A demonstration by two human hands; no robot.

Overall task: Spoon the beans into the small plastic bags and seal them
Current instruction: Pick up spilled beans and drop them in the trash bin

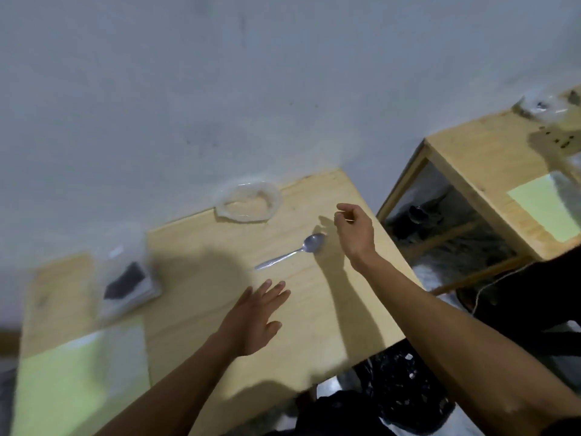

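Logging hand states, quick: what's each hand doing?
Left hand: open, fingers straight, holding nothing.
Right hand: fingers curled; whether it holds anything cannot be told.

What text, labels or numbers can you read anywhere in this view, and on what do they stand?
None can be read.
Spoon: no marking visible.
Clear plastic bag by the wall: no print visible.
Bag with dark contents on the left: blurred, nothing legible.
Pale green sheets on the tables: plain, no writing shows.
Bags on the far right table: too blurred to tell.
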